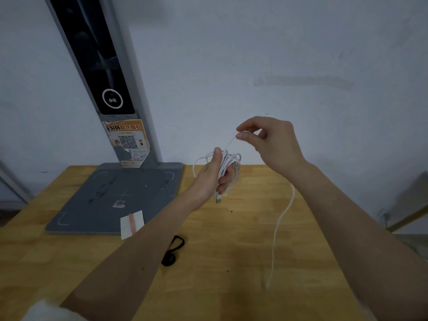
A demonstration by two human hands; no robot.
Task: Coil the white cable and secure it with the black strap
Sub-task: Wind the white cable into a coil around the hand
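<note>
Several loops of the white cable [228,169] are already bunched in the left hand [212,176], whose fingers curl round the bundle and whose thumb presses along its top, held up above the far middle of the wooden desk [243,239] so the turns cannot spring apart. A USB plug [218,200] pokes out below that fist, kept at the bottom of the bundle where it stays out of the way of the winding. The right hand [271,144] is raised just beside and above, pinching the running strand between thumb and forefinger, presumably to guide it onto the bundle under light tension. From that pinch the loose tail [281,218] passes behind the right forearm and trails toward the near right part of the desk, so I judge a fair length is left to wind. The black strap [173,250] lies untouched on the desk near the middle, partly hidden by the left forearm, close by for when the coil is finished. A grey scanner base [111,193] occupies the far left corner, with a small plastic bag [131,223] resting at its near edge.
</note>
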